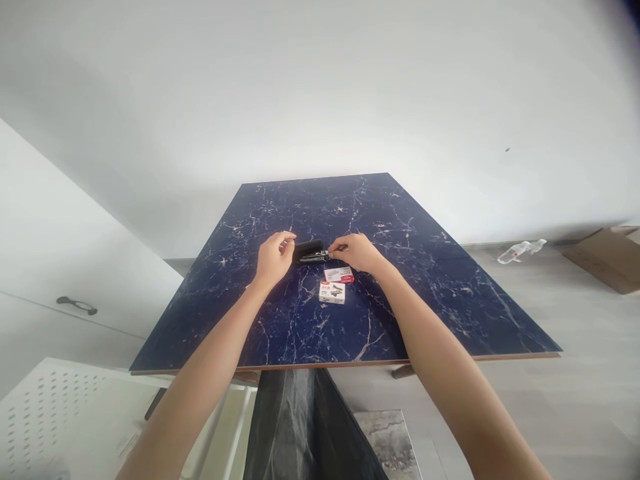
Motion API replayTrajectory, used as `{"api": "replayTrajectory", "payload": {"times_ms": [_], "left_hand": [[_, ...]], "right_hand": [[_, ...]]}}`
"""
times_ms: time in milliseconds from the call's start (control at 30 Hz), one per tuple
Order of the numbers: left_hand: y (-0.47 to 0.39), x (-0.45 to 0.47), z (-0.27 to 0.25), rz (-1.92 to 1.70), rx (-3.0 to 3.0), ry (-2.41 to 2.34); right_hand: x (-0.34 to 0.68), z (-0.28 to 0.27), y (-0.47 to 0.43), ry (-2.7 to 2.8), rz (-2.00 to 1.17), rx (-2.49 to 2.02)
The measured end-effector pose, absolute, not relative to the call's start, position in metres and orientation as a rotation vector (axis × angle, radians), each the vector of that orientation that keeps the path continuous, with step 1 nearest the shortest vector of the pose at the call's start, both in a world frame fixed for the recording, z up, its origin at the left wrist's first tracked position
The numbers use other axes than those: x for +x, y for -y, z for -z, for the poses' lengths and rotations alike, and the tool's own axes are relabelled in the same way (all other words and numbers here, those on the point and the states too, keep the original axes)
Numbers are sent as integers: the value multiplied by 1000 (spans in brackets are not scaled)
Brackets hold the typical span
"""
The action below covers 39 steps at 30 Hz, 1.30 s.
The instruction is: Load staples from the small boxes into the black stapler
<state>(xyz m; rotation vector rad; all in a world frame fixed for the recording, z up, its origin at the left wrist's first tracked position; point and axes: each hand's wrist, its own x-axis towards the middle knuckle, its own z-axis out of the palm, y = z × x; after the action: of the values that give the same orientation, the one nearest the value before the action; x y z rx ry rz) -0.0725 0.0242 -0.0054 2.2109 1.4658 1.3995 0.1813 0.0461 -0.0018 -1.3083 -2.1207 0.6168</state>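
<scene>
A black stapler (pixel 309 252) lies on the dark blue marbled table, its top raised and its metal inside showing. At its left end is my left hand (pixel 275 259), thumb and forefinger drawn together; something pale shows at the fingertips, too small to name. My right hand (pixel 357 253) pinches the metal part at the stapler's right end. Just in front of the stapler lies a red and white box (pixel 339 275). Closer to me sits a small white box (pixel 332 293) with a stapler-like picture on it.
The table (pixel 320 340) ends against a white wall at the back. On the floor to the right are clear plastic bottles (pixel 520 251) and an open cardboard box (pixel 607 259). A white cabinet with a dark handle (pixel 77 306) stands left, near a white perforated panel (pixel 50 413).
</scene>
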Motion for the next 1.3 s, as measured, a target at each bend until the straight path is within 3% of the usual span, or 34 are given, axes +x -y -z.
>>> {"api": "replayTrajectory", "payload": {"times_ms": [367,567,667,1067,1200,1300], "left_hand": [[-27,-73,8,-1339,2228,-1485],[-21,-92,-11,-656,2355,-1413],[-20,-101,-13,-531,2391,-1422],[-17,-70,1,-770,2408,-1673],[-10,-57,0,-766,2369,-1795],[-6,-52,-6,-702,2293,-1546]], "right_hand": [[179,6,-48,2156,-611,-1336],[192,-14,-40,2058,-427,-1524],[189,-21,-32,1920,-385,-1761],[141,3,-40,1608,-1348,-1267],[142,1,-45,1615,-1401,-1229],[140,3,-47,1677,-1370,-1191]]}}
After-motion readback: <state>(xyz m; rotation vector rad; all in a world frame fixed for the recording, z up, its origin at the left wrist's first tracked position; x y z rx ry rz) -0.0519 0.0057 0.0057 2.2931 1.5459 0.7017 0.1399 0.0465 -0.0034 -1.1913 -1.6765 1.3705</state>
